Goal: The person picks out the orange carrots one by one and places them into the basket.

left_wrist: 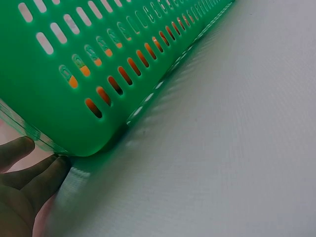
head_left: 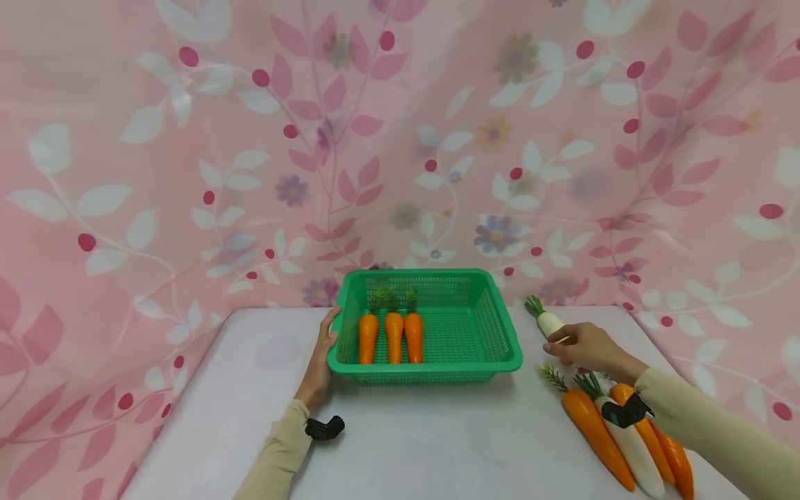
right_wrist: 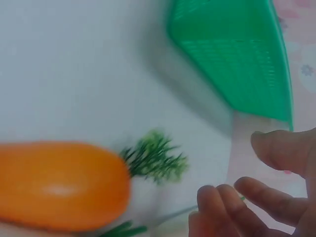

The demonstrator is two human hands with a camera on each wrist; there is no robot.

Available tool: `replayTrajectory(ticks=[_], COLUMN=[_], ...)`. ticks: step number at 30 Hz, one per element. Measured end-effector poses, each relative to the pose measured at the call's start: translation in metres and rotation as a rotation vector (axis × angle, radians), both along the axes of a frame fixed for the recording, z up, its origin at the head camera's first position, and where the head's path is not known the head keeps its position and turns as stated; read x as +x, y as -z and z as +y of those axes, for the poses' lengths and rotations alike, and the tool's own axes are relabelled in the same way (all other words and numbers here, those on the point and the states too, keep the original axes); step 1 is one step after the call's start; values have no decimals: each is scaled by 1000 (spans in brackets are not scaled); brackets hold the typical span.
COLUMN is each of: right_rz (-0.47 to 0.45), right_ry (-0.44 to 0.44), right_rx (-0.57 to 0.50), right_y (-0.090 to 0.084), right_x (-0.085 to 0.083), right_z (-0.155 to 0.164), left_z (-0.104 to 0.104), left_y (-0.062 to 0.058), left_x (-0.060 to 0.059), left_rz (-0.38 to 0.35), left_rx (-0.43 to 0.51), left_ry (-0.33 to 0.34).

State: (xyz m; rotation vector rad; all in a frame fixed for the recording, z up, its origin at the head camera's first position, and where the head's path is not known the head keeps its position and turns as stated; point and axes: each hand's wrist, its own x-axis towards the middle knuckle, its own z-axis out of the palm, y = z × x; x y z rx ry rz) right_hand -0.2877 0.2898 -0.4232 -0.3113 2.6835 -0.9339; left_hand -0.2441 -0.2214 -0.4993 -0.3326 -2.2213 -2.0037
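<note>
The left hand [head_left: 320, 357], fingers extended, touches a green perforated plastic basket [head_left: 425, 369] holding three orange carrots [head_left: 394, 338]. The right hand [head_left: 592, 347], loosely open and empty, partly hides one white radish [head_left: 547, 322]; the sleeve [head_left: 694, 417] covers parts of three loose carrots [head_left: 596, 432] and a second radish [head_left: 632, 443].

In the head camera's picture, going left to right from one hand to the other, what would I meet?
Left hand, left carrot, middle carrot, right carrot (all three in the green basket), upper white radish, right hand.
</note>
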Motion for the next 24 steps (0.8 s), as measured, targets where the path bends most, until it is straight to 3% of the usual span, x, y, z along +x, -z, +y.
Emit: replayTrajectory(ticks=[7, 17, 24], right_rz=[173, 174, 202], right_ry=[-17, 28, 30], right_rx=[210, 375, 388], right_y=[12, 19, 19], right_x=[18, 40, 55], right_z=[13, 16, 15], left_z=[1, 1, 1], left_y=[-3, -3, 0], left_x=[2, 2, 1], left_rz=[-8, -5, -1], left_rx=[14, 10, 2], left_ry=[9, 5, -1])
